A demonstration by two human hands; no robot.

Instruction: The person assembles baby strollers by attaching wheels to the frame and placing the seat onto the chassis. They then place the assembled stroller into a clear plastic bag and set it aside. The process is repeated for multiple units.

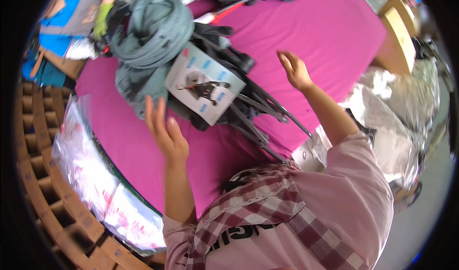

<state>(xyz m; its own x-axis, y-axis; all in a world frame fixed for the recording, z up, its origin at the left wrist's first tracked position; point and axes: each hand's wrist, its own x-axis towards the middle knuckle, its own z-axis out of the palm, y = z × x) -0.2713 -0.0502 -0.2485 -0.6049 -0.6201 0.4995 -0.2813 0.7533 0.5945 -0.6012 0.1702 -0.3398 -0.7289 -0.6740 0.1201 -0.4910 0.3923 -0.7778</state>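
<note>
On the magenta-covered table lies a folded frame of dark metal tubes (248, 126) with black fabric parts. A bundle of grey-green cloth (153, 28) is heaped at its far left end. A printed card (205, 83) with a picture of a wheeled frame lies tilted on top of it. My left hand (165, 136) is raised to the near left of the card, fingers apart and slightly blurred, holding nothing. My right hand (295, 70) hovers to the right of the tubes, fingers stretched out, also without anything in it.
Clear plastic bags (91, 174) lie along the table's left edge, by cardboard dividers (40, 165). Large plastic-wrapped items (389, 122) and a cardboard box (397, 40) stand at the right. A co-worker's green-gloved hand (103, 19) is at the far left.
</note>
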